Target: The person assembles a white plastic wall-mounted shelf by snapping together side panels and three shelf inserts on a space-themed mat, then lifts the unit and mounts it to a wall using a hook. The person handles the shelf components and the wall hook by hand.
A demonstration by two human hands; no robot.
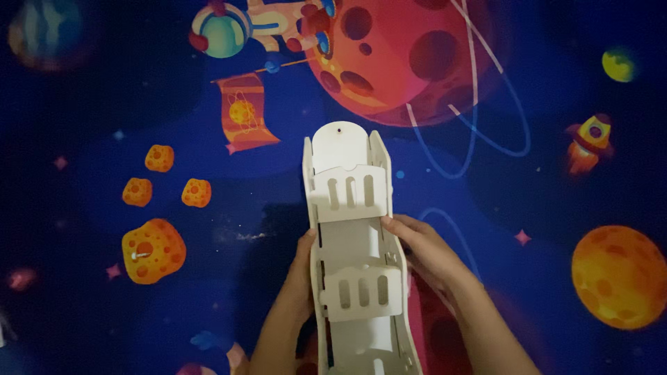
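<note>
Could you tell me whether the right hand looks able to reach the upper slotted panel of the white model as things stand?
Probably yes: the right hand already grips the white model's right side wall just below the upper slotted panel, and nothing lies between them.

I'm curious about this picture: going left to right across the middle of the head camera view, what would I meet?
Orange crater rock printed on the mat → left hand → white slotted model → right hand → big orange planet print.
</note>
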